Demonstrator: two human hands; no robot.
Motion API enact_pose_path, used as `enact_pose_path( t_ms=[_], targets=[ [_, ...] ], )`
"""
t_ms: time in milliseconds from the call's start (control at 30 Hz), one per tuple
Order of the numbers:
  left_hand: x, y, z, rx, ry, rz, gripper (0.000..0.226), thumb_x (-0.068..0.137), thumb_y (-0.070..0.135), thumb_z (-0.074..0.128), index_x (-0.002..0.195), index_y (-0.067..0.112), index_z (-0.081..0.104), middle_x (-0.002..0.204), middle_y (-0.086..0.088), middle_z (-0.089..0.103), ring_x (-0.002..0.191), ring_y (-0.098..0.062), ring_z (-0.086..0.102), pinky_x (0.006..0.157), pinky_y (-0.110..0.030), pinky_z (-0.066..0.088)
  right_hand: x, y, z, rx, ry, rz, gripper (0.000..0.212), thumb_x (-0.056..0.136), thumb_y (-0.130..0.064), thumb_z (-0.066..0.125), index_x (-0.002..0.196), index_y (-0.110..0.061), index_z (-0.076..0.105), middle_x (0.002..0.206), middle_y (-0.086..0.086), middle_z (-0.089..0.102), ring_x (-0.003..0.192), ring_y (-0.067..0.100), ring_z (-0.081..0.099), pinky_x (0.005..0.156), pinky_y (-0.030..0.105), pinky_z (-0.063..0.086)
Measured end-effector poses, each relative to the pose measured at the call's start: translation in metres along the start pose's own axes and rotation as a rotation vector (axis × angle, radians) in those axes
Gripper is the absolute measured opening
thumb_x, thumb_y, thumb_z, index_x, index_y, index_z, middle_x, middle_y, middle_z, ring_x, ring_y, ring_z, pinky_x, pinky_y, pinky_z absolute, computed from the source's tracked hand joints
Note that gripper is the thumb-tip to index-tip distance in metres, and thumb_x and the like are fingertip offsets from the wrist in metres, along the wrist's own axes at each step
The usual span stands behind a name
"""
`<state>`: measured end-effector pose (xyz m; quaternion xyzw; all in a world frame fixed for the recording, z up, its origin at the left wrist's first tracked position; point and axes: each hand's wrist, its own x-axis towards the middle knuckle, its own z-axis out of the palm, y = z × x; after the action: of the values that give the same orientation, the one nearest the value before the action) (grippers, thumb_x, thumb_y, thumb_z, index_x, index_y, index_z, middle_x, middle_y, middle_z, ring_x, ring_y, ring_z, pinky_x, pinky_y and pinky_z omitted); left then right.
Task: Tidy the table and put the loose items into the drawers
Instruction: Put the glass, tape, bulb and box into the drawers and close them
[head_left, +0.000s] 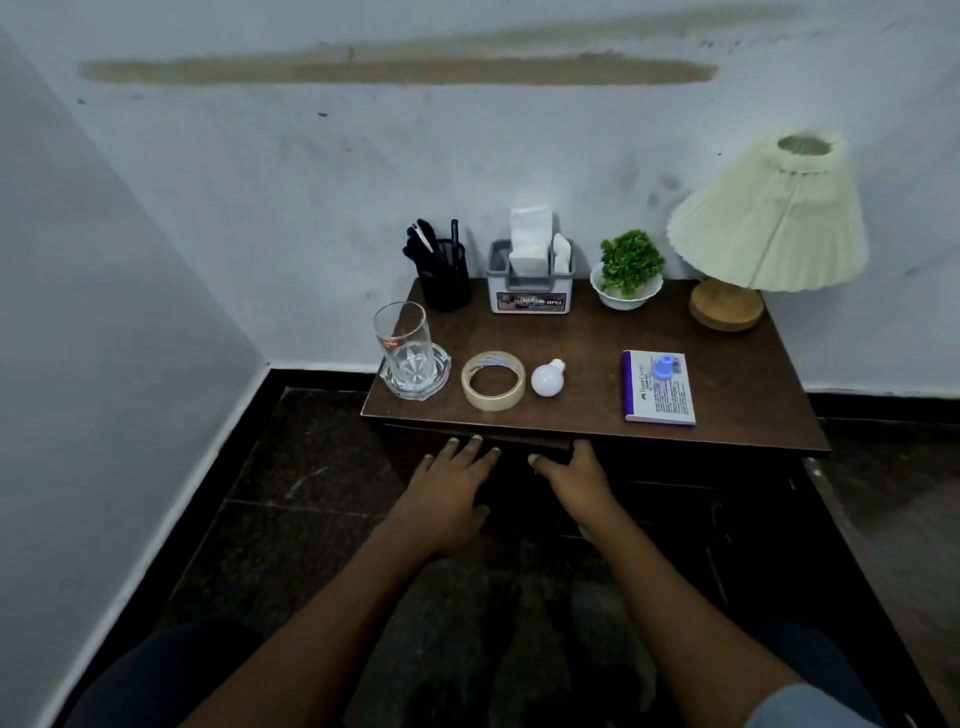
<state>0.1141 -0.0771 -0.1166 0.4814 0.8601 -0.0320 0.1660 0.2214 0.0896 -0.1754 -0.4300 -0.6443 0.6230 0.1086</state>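
A dark brown bedside table (737, 384) stands against the wall. Along its front lie a roll of beige tape (492, 380), a small white bulb (547, 378) and a white-and-purple box (658, 389) with a small blue piece (664, 367) on top. Both hands are below the tabletop's front edge, at the top drawer front (519, 446). My left hand (451, 488) lies flat with fingers spread. My right hand (574, 478) has its fingers curled onto the drawer's upper edge. The drawer front is dark and hard to make out.
A clear glass (405, 345) stands in a glass dish at the front left corner. At the back are a black pen holder (444, 280), a grey tissue caddy (530, 291), a potted green plant (629, 270) and a pleated lamp (769, 228). Walls close in behind and left.
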Motion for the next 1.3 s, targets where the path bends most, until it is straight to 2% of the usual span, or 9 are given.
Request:
enact_pose_path(
  t_ms=[167,333,500,633,700,900,1000,1100,1300],
  targets=[
    [0.006,-0.007,0.000,-0.078,-0.044,-0.085,0.088,0.097,0.055,0.057,0.166,0.027,0.010,0.175,-0.007,0.003,0.160,-0.033,0.007,0.124,-0.057,0.018,-0.024,0.005,-0.011,-0.544,-0.165,-0.179,0.032,0.087,-0.045,0.071,0.095,-0.022,0.050,0.093,-0.002,0.067,0.087,0.021,0.067,0.066,0.030,0.048],
    [0.015,0.016,-0.005,-0.060,-0.163,-0.117,0.090,0.097,0.075,0.032,0.165,0.019,0.012,0.174,-0.012,-0.006,0.160,-0.036,0.000,0.125,-0.059,0.009,-0.058,-0.002,-0.001,-0.885,-0.320,-0.319,0.032,0.084,-0.051,0.066,0.095,-0.021,0.064,0.101,0.011,0.073,0.096,0.033,0.069,0.072,0.029,0.048],
    [0.004,0.013,-0.009,-0.108,-0.167,-0.218,0.092,0.099,0.073,0.026,0.166,0.016,0.000,0.173,-0.011,-0.016,0.159,-0.035,-0.015,0.126,-0.059,-0.004,-0.080,-0.007,0.040,-1.034,-0.581,-0.391,0.056,0.088,-0.059,0.059,0.136,-0.028,0.060,0.130,0.009,0.068,0.113,0.032,0.066,0.094,0.038,0.055],
    [-0.012,-0.005,0.001,-0.150,-0.178,-0.396,0.096,0.102,0.066,0.031,0.163,0.005,-0.010,0.169,-0.014,-0.027,0.157,-0.032,-0.023,0.126,-0.057,-0.007,-0.080,-0.007,0.052,-0.869,-0.615,-0.282,0.015,0.086,-0.061,0.066,0.074,-0.053,0.071,0.066,-0.022,0.070,0.061,0.003,0.059,0.059,0.024,0.043],
    [-0.017,-0.009,0.004,-0.123,-0.198,-0.437,0.094,0.104,0.058,0.035,0.161,0.001,-0.013,0.168,-0.015,-0.031,0.156,-0.030,-0.026,0.126,-0.058,-0.007,-0.077,-0.008,0.054,-0.829,-0.709,-0.250,0.032,0.082,-0.069,0.065,0.058,-0.049,0.068,0.053,-0.022,0.063,0.051,0.000,0.056,0.056,0.022,0.040],
    [-0.030,-0.023,0.003,0.016,-0.303,-0.497,0.088,0.100,0.026,0.048,0.161,-0.003,-0.009,0.169,-0.016,-0.025,0.157,-0.032,-0.023,0.125,-0.062,-0.005,-0.087,0.003,0.114,-0.810,-1.045,-0.288,0.092,0.070,-0.094,0.049,0.109,-0.016,0.077,0.111,0.004,0.077,0.105,0.021,0.070,0.101,0.042,0.052],
    [-0.035,-0.038,0.006,0.075,-0.342,-0.512,0.091,0.100,0.031,0.051,0.161,-0.001,-0.008,0.169,-0.014,-0.028,0.157,-0.031,-0.024,0.126,-0.061,-0.004,-0.093,0.001,0.148,-0.921,-1.101,-0.399,0.070,0.098,-0.063,0.040,0.147,-0.014,0.053,0.155,0.010,0.049,0.141,0.028,0.045,0.120,0.038,0.029],
    [-0.037,-0.048,0.010,0.056,-0.330,-0.541,0.096,0.098,0.042,0.053,0.162,0.002,-0.007,0.168,-0.014,-0.030,0.156,-0.033,-0.025,0.126,-0.058,-0.006,-0.088,0.004,0.164,-1.005,-1.110,-0.460,0.061,0.106,-0.043,0.034,0.160,-0.015,0.027,0.168,0.010,0.024,0.152,0.029,0.025,0.124,0.042,0.017],
    [-0.025,-0.046,0.015,-0.029,-0.190,-0.505,0.100,0.101,0.059,0.042,0.161,0.003,-0.014,0.167,-0.016,-0.031,0.156,-0.032,-0.027,0.127,-0.055,-0.011,-0.043,0.018,0.129,-1.027,-0.800,-0.450,0.064,0.099,-0.040,0.059,0.157,-0.024,0.037,0.164,0.009,0.033,0.147,0.030,0.037,0.118,0.037,0.035]
  ],
)
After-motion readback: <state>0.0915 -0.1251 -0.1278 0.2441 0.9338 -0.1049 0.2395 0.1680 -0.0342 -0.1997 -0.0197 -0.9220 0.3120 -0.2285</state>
